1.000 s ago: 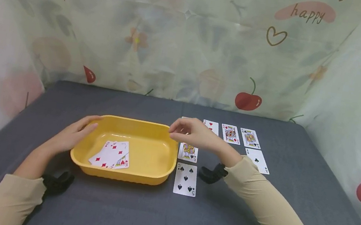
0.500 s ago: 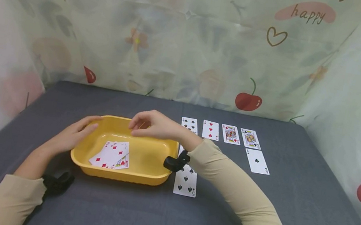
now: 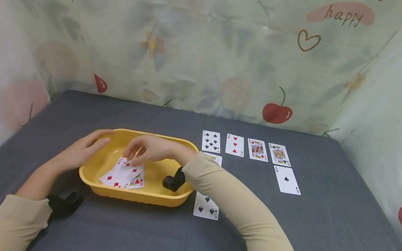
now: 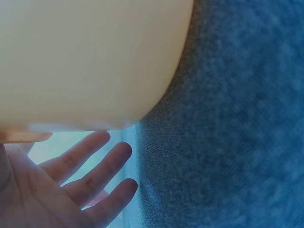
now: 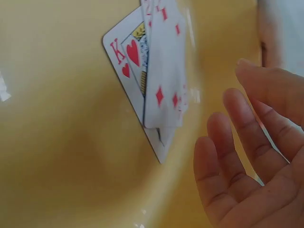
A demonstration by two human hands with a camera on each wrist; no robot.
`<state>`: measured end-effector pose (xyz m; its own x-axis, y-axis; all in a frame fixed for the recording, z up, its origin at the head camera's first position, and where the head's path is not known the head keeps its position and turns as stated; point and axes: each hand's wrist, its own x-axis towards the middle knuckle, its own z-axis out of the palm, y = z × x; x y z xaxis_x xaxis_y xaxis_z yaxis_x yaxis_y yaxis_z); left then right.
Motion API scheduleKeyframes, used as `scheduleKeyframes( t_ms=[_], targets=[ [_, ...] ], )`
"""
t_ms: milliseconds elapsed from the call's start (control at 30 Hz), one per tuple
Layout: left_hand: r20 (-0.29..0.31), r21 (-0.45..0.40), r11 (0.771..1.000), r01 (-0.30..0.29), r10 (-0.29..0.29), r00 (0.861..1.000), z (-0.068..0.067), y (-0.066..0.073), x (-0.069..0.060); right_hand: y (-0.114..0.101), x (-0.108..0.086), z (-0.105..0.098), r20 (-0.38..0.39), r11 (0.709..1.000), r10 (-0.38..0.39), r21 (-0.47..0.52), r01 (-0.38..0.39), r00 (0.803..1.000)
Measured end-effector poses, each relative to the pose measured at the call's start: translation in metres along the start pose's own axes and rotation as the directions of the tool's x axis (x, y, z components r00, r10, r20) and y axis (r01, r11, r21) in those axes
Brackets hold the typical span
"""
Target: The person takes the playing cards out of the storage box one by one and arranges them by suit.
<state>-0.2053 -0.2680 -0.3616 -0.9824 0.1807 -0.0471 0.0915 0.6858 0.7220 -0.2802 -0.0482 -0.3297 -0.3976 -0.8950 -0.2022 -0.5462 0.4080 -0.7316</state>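
Note:
A yellow tray (image 3: 157,200) stands left of centre on the dark cloth, with a small overlapping pile of cards (image 3: 122,174) inside. The left hand (image 3: 80,150) rests at the tray's left rim; its fingers are spread in the left wrist view (image 4: 80,180). The right hand (image 3: 151,150) is over the tray at the pile's upper edge, fingers loosely bent. In the right wrist view the right hand (image 5: 256,152) holds nothing, its fingertips apart from the diamond cards (image 5: 164,85) and the king of hearts (image 5: 124,52).
Right of the tray lie a seven of spades (image 3: 211,141), a three of hearts (image 3: 235,145), two face cards (image 3: 258,150) (image 3: 279,155) and an ace of clubs (image 3: 287,180). A five of spades (image 3: 207,207) and another face card are partly hidden by the right arm. A patterned curtain (image 3: 204,56) hangs behind.
The right hand has moved left from the tray's right rim and down to the cards inside, uncovering cards on the table. The left hand stays at the rim.

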Motion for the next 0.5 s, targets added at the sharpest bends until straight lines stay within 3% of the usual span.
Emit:
scheduleKeyframes(
  t_ms=[333, 500],
  targets=[
    [0.003, -0.013, 1.0, -0.004, 0.004, 1.0, -0.001, -0.002, -0.001, 0.002, 0.02, 0.013, 0.052, 1.0, 0.003, -0.019, -0.002, 0.999],
    [0.008, -0.026, 1.0, -0.004, 0.004, 1.0, -0.002, -0.001, -0.001, 0.003, 0.025, 0.017, 0.079, 0.993, 0.059, -0.104, -0.05, 0.995]
  ],
)
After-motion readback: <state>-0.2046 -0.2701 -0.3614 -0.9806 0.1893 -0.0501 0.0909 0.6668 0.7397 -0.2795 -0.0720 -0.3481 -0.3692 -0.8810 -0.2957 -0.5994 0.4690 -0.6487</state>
